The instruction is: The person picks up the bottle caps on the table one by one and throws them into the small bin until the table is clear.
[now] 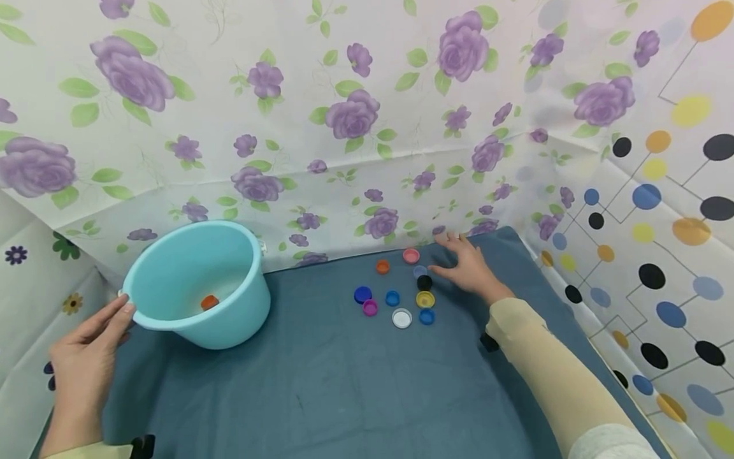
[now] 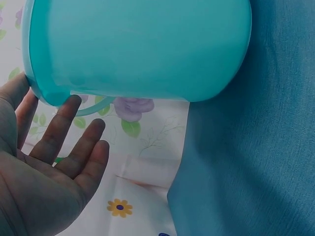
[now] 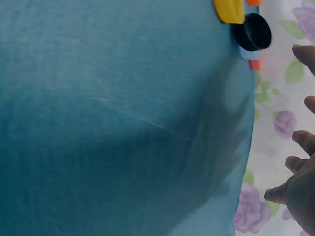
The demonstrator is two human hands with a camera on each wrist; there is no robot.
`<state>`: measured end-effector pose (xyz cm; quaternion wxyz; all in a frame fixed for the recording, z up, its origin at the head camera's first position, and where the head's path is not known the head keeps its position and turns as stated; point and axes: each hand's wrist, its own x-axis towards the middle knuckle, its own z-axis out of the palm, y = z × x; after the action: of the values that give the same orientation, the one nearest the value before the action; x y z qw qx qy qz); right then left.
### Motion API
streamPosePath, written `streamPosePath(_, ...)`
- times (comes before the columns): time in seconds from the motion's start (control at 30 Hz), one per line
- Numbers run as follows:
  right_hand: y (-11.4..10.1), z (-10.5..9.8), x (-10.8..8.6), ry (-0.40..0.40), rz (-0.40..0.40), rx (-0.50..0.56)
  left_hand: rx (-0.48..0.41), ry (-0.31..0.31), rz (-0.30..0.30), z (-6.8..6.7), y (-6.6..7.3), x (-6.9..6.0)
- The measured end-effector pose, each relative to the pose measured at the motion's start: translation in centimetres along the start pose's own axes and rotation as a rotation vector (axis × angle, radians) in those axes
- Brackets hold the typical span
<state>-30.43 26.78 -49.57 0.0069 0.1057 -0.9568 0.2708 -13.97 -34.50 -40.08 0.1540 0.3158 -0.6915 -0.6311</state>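
Right now, the left hand is holding a big light blue bucket. Its grip is pinching the rim with the thumb and a finger, and the last fingers stick out loose beside it. The bucket is on the left side of the counter, which has a dark blue cloth on it. One orange cap lies inside the bucket.

On the other side, the right hand is over by a bunch of little caps. Its grip is spread, with the fingers apart, close to a pale blue cap. I can't tell if a finger touches it. A pink cap is behind that one, and a black cap is right in front. Next come a yellow cap and a white cap. A purple-pink cap sits by a dark blue cap. Purple flowers are all over the white sheet at the back.
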Motion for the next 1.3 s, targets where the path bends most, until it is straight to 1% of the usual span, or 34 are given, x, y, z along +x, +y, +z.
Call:
streamPosePath(0.1, 0.1, 0.6, -0.1, -0.031, 0.005, -0.043, 0.007, 0.010, 0.002, 0.0, 0.1, 0.0)
streamPosePath(0.17, -0.1, 0.9, -0.3, -0.050, -0.002, -0.042, 0.005, 0.014, -0.003, 0.0, 0.3, 0.0)
streamPosePath(0.23, -0.2, 1.3, -0.5, -0.071, -0.002, -0.028, 0.002, 0.022, -0.006, 0.0, 0.3, 0.0)
streamPosePath(0.37, -0.5, 1.9, -1.0, -0.111, -0.013, 0.033, -0.009, 0.024, -0.002, 0.0, 0.4, -0.1)
streamPosePath(0.43, -0.6, 2.1, -1.1, -0.127, -0.023, 0.043, -0.010, 0.029, -0.002, 0.0, 0.4, -0.1)
streamPosePath(0.6, -0.5, 2.5, -1.3, -0.137, -0.041, 0.033, 0.008, 0.045, -0.019, 0.1, 0.5, -0.1)
streamPosePath(0.73, -0.1, 2.7, -1.4, -0.147, -0.029, 0.037, 0.020, 0.047, -0.020, 0.1, 0.4, -0.1)
streamPosePath(0.83, 0.2, 2.7, -1.4, -0.134, -0.027, 0.043, 0.029, 0.047, -0.019, 0.1, 0.3, 0.0)
streamPosePath(1.03, 0.2, 2.7, -1.4, -0.085, -0.048, 0.047, 0.029, 0.045, -0.028, 0.0, 0.0, 0.2)
streamPosePath(1.17, 0.3, 2.7, -1.4, -0.052, -0.061, 0.042, 0.035, 0.046, -0.028, 0.0, 0.1, 0.1)
streamPosePath(1.3, 0.6, 2.8, -1.4, -0.013, -0.072, 0.013, 0.040, 0.050, -0.024, 0.2, 0.3, 0.0)
